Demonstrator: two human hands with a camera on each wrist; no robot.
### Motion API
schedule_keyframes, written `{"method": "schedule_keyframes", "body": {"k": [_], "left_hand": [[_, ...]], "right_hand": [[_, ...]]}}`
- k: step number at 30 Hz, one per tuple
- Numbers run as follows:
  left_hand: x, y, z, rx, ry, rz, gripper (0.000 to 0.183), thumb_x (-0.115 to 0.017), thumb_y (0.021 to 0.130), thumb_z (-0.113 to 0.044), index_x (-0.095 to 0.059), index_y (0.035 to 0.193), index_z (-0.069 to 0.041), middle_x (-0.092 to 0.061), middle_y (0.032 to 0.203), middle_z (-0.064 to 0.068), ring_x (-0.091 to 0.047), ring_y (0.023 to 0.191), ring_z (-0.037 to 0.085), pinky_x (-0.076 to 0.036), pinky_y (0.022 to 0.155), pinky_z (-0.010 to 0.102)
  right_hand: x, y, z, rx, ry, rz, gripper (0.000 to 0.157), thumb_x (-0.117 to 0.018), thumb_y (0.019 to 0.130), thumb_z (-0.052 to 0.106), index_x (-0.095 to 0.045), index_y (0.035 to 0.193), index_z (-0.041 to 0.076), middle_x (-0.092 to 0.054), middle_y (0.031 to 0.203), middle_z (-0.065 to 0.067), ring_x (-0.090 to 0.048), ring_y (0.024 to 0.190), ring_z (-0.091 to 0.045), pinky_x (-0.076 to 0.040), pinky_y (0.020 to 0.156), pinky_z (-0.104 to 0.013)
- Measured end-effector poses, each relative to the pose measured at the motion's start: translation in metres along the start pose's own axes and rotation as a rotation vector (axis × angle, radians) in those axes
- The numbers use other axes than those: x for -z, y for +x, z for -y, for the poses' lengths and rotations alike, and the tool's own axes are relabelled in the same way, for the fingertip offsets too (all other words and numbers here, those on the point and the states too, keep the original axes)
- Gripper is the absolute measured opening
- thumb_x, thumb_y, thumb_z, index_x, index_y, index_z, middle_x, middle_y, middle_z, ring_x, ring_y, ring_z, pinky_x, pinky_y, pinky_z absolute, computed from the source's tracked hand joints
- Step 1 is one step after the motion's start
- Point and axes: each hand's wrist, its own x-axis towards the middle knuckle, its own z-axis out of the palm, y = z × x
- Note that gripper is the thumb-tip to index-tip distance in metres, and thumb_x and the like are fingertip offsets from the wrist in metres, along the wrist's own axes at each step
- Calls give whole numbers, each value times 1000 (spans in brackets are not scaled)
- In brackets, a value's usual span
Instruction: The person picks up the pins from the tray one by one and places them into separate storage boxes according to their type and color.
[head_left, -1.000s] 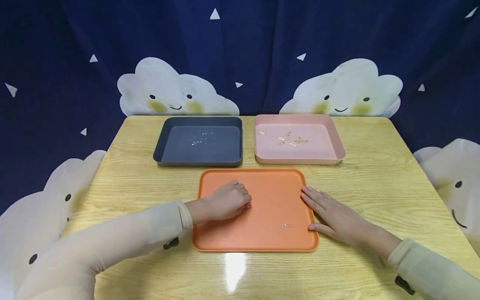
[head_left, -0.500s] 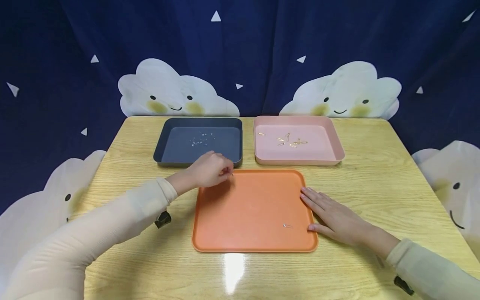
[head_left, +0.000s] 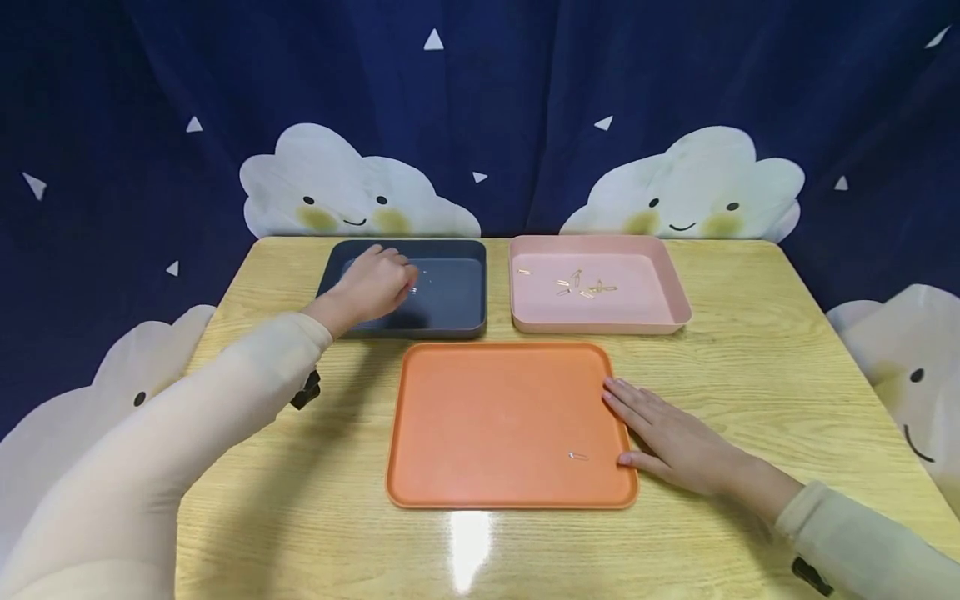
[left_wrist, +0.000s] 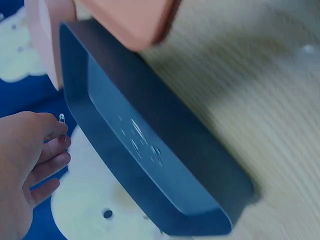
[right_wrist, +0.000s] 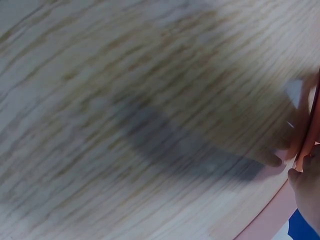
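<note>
My left hand (head_left: 372, 283) is over the dark grey-blue tray (head_left: 459, 302) at the back left. Its thumb and fingertips pinch a silver safety pin (left_wrist: 62, 118), which shows in the left wrist view. Several silver pins (left_wrist: 137, 131) lie on that tray's floor, partly hidden by the hand in the head view. One more silver safety pin (head_left: 577, 456) lies near the lower right of the flat orange tray (head_left: 495, 417). With fingers straight, my right hand (head_left: 678, 440) rests against the orange tray's right rim.
A pink tray (head_left: 637, 308) with several gold safety pins (head_left: 596, 287) stands right of the dark one. All the trays sit on a wood-grain table (head_left: 757, 367). A dark blue curtain with cloud prints (head_left: 720, 183) hangs behind.
My left hand has moved from the orange tray up and left to over the dark tray, carrying the safety pin. The right hand has stayed at the orange rim.
</note>
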Motion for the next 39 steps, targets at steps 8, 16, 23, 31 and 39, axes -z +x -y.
{"method": "schedule_keyframes", "body": {"k": [8, 16, 23, 31, 39], "left_hand": [[-3, 11, 31, -18, 99, 58, 3, -63, 80, -5, -65, 78, -5, -67, 83, 14, -60, 87, 35, -46, 78, 46], [8, 32, 54, 51, 15, 330, 17, -55, 86, -3, -68, 76, -8, -72, 85, 10, -66, 86, 31, -50, 83, 48], [-3, 32, 77, 147, -34, 484, 20, -53, 81, 1, -66, 70, -9, -65, 76, 6, -56, 71, 22, -50, 68, 39], [-22, 24, 94, 215, -53, 574, 13, -63, 78, 1, -72, 74, -8, -66, 76, 5, -56, 71, 21, -52, 69, 38], [-36, 29, 91, 156, -122, 602, 15, -60, 73, 5, -67, 65, -7, -62, 68, 3, -53, 65, 19, -48, 62, 35]], "right_hand": [[-2, -3, -1, -8, -3, 10, 81, -61, 91, 45, -25, 153, 8, -27, 159, -13, -28, 147, -27, 4, 121, -14], [-1, -5, -2, -11, 5, 13, 80, -60, 91, 44, -24, 153, 7, -26, 159, -14, -26, 148, -26, 4, 121, -14], [-3, -1, -1, -13, 4, 36, 80, -58, 92, 46, -23, 153, 8, -23, 160, -13, -26, 148, -27, 4, 121, -14], [-4, 3, 0, -14, 12, 49, 80, -57, 93, 46, -21, 154, 8, -22, 161, -13, -24, 149, -27, 5, 121, -14], [-4, -1, -2, -33, -4, 54, 80, -56, 93, 46, -20, 154, 8, -21, 161, -13, -23, 149, -27, 6, 121, -13]]}}
